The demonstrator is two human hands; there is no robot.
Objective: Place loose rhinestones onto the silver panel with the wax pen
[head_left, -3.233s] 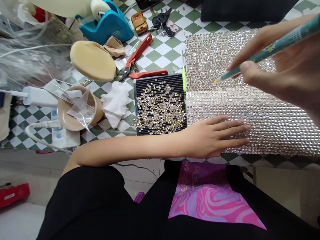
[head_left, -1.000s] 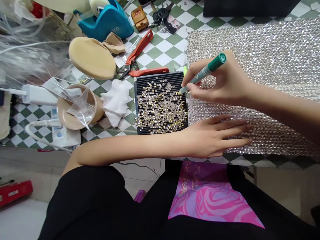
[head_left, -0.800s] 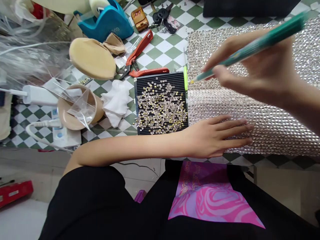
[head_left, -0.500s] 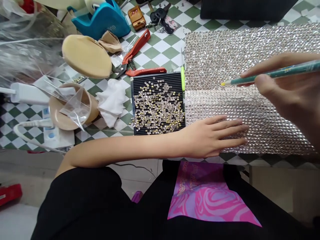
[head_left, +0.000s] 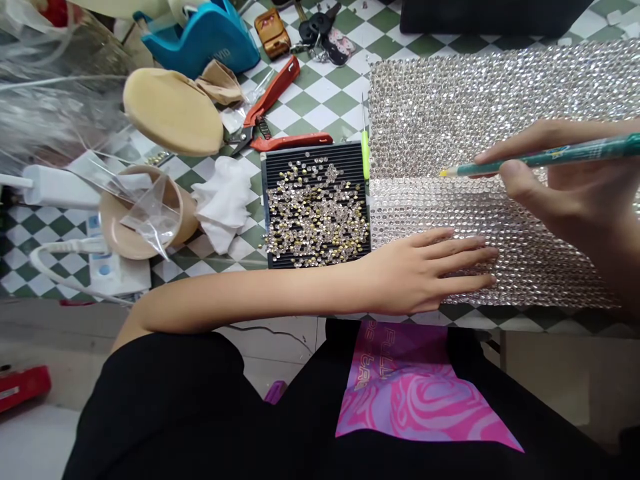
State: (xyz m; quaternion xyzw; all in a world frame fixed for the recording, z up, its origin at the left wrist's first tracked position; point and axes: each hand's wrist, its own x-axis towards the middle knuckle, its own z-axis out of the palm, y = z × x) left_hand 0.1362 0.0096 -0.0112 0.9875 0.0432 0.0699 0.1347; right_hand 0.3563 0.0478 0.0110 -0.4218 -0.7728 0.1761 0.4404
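Right hand: gripping a green pencil (head_left: pixel 550 157), with thumb and forefinger clamping on the shaft; the hand (head_left: pixel 575 177) is hovering or resting over the sheet, contact not being clear.
Pencil tip: pointing left, its yellow end sitting at the line where the denser rows are meeting the flatter, paler rows; whether it is touching a stone cannot be told.
Left hand: lying palm down on the lower part of the sheet, the fingers spreading apart and pointing right; the hand (head_left: pixel 410 273) is holding nothing that is showing.
Rhinestone sheet: lying flat on the checked tabletop (head_left: pixel 313 123), the rhinestone sheet (head_left: pixel 430 107) is running out past the right side of the view.
Ridged tray: sitting just left of the sheet, the black tray (head_left: pixel 345 153) is bearing loose stones (head_left: pixel 320 217), some showing gold backs; the left forearm is crossing its near edge.
Yellow-green tool: lying beside the tray's upper right corner, the needle-pointed tool (head_left: pixel 366 157) is pointing away from the person.
Cutters: resting beyond the tray, the red-handled cutters (head_left: pixel 293 142) are spreading their handles.
Left of tray: white tissue (head_left: pixel 224 203) is lying crumpled beside a tan cup (head_left: pixel 185 213), which is holding clear plastic scraps.
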